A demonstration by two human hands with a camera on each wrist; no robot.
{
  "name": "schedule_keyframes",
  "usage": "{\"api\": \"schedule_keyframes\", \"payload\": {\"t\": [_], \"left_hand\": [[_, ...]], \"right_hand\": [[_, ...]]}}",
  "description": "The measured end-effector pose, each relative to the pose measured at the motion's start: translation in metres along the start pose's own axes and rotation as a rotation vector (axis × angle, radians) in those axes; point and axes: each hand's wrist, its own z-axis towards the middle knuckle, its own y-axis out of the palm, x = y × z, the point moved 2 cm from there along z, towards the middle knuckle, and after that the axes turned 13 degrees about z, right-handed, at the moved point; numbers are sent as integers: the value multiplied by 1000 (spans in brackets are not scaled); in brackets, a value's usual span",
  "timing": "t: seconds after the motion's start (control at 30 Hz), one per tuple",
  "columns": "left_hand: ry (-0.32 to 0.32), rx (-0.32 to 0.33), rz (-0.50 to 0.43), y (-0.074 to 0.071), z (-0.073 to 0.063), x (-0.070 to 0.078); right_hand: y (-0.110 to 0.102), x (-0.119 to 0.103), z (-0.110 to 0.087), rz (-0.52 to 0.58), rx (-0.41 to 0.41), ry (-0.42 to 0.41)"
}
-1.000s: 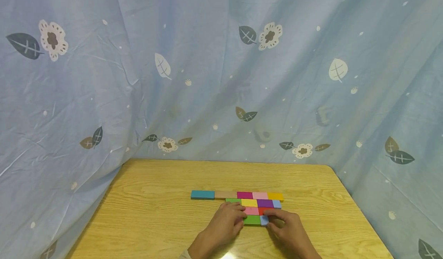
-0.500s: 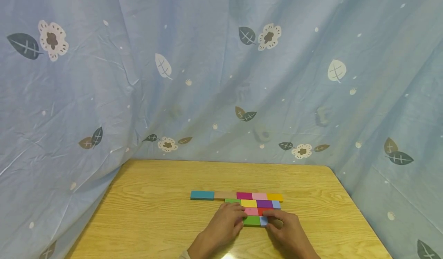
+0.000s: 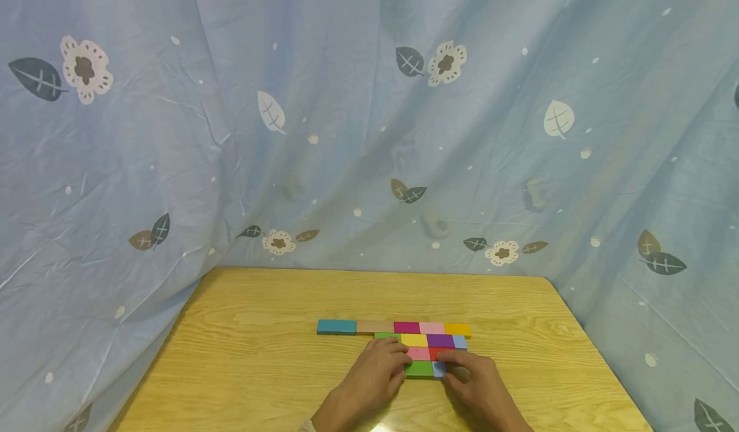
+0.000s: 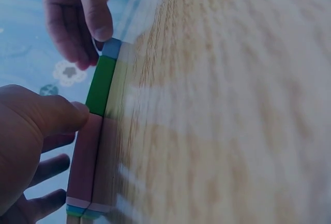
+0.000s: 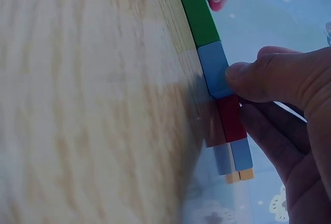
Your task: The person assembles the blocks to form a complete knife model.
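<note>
Colored wooden blocks lie flat in stacked rows on the table. In the head view, my left hand (image 3: 374,374) rests over the left ends of the nearer rows. Its thumb touches the pink block (image 4: 84,162) beside the long green block (image 4: 101,84) in the left wrist view, with the other fingers loosely spread. My right hand (image 3: 479,377) is at the right ends. Its thumb presses a light blue block (image 5: 213,69), and its fingers touch the red block (image 5: 231,118). Parts of the rows are hidden under the left hand.
Behind these rows runs a longer one with teal (image 3: 337,327), tan (image 3: 374,327), magenta (image 3: 407,327), pale pink (image 3: 432,327) and orange (image 3: 457,329) blocks. Yellow (image 3: 414,340) and purple (image 3: 441,341) blocks sit before it. A blue patterned curtain (image 3: 346,130) surrounds the wooden table (image 3: 248,368).
The head view has shifted very slightly. Both hands keep their places on the blocks, and no block visibly moves against its neighbors.
</note>
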Motion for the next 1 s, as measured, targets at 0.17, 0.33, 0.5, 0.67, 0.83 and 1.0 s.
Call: {"api": "schedule_keyframes", "payload": {"t": [0.17, 0.33, 0.5, 0.67, 0.83, 1.0], "left_hand": [[7, 27, -3, 0, 0, -1], [-8, 4, 12, -9, 3, -5], [-97, -33, -23, -27, 2, -21], [-207, 42, -47, -58, -7, -53], [-293, 202, 21, -117, -24, -93], [-325, 428, 203, -178, -45, -127]], "right_hand": [[0, 0, 3, 5, -12, 21], [-1, -1, 4, 43, 31, 30], [-13, -2, 7, 78, 178, 4], [-46, -3, 19, -9, 259, -95], [-95, -13, 35, -159, 293, -172], [-134, -23, 47, -232, 305, -198]]}}
